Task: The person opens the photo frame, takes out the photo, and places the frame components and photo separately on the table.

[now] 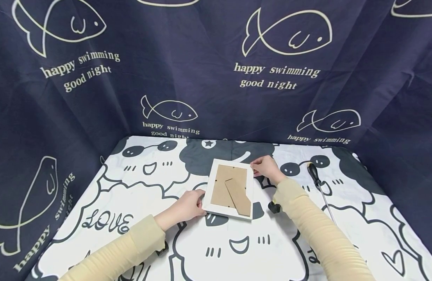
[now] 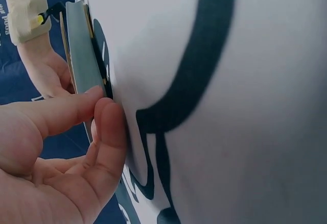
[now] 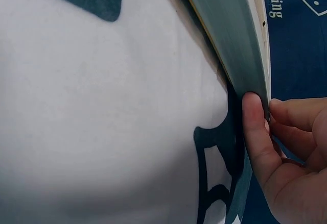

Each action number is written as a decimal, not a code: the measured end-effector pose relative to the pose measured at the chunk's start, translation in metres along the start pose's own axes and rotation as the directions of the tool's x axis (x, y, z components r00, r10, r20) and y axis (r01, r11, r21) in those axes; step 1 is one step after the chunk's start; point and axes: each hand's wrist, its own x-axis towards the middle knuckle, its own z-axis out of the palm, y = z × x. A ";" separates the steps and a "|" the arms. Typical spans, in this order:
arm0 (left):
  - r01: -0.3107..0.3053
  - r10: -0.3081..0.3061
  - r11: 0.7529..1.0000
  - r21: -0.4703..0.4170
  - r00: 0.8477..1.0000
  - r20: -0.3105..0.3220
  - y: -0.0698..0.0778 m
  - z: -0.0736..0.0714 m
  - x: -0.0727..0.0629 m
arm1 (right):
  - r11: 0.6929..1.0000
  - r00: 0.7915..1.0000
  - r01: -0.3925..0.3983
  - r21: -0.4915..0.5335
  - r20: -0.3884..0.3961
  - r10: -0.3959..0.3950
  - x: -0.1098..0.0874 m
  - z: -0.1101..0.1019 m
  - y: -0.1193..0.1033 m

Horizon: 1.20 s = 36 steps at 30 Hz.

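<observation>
left hand pinches the photo frame at its 8 o'clock corner, thumb and fingers closed on the edge; right hand pinches it at the 2 o'clock corner. frame is mid-table, back side up, white rim round a brown backing board, stand flap overlapping the rim at 5 o'clock. can't tell if the frame's underside touches the cloth. clock centred on frame: right sleeve runs off toward 4-5, left sleeve toward 7-8. small black piece at 4, against the right cuff. screwdriver at 3, well apart, handle end pointing 11, shaft toward 5; right sleeve stands between it and the frame. cartoon-print cloth all around, "love" lettering near 9. navy fish-print curtain at 12, also closing off 9 and 3.
</observation>
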 end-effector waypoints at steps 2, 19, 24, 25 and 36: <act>0.009 -0.009 1.000 -0.004 1.000 0.001 -0.001 0.000 0.000 | 1.000 1.000 -0.011 -0.006 0.005 0.011 -0.001 -0.001 0.001; -0.019 0.018 1.000 -0.013 0.999 -0.039 -0.006 -0.010 0.003 | 0.999 0.999 -0.034 -0.010 0.015 0.035 -0.015 -0.011 0.012; -0.036 0.036 0.999 -0.001 0.998 -0.050 -0.009 -0.013 0.005 | 0.999 0.999 -0.042 0.009 0.031 0.041 -0.018 -0.014 0.017; -0.035 0.035 0.999 -0.005 0.998 -0.050 -0.009 -0.013 0.005 | 0.999 0.999 -0.042 0.012 0.033 0.041 -0.019 -0.014 0.018; 0.001 -0.002 1.000 -0.005 0.997 -0.074 -0.014 -0.020 0.010 | 0.998 0.999 -0.023 0.050 0.033 0.021 -0.032 -0.020 0.011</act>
